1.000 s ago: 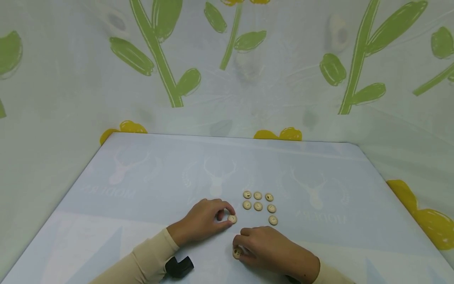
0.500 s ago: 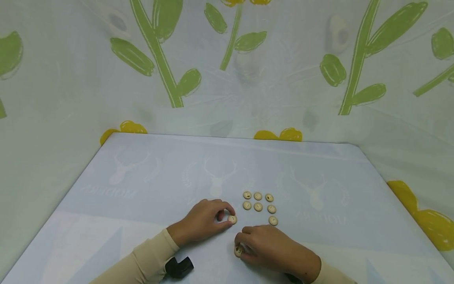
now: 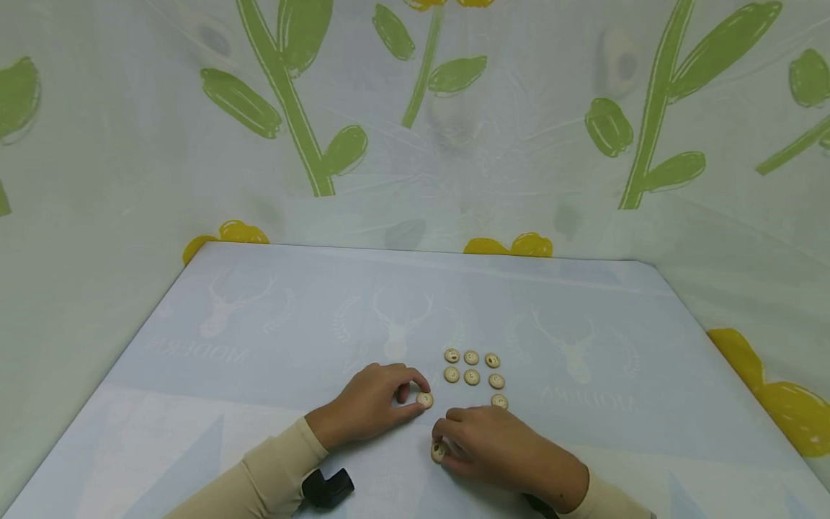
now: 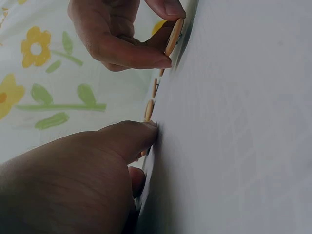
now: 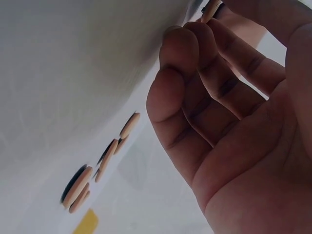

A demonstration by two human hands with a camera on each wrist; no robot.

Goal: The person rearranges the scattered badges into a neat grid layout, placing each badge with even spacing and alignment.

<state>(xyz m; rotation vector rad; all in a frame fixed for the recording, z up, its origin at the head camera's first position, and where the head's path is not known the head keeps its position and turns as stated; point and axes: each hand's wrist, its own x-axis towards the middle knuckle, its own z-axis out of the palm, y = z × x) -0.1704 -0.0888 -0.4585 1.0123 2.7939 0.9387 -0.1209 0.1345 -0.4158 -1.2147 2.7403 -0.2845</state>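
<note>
My left hand (image 3: 371, 401) pinches a round wooden button (image 3: 424, 400) at its edges between thumb and index finger, down on the table. In the left wrist view its thumb (image 4: 129, 139) hides that button. To the right and nearer me, my right hand (image 3: 496, 447) grips another wooden button (image 3: 439, 453) between thumb and fingers. The left wrist view shows this button (image 4: 174, 37) tilted on edge, seemingly just above the cloth. Beyond the hands lie two rows of wooden buttons (image 3: 472, 377). A single button (image 3: 499, 401) lies below their right end, partly covered by my right hand.
A pale cloth with faint deer prints covers the table (image 3: 311, 310). A black wrist-worn device (image 3: 328, 489) sits under my left forearm. Behind the table hangs a white curtain (image 3: 519, 144) with green leaves and yellow flowers.
My right hand has slid slightly forward and to the right with its button, now overlapping the lone button's near edge. My left hand has stayed in place.
</note>
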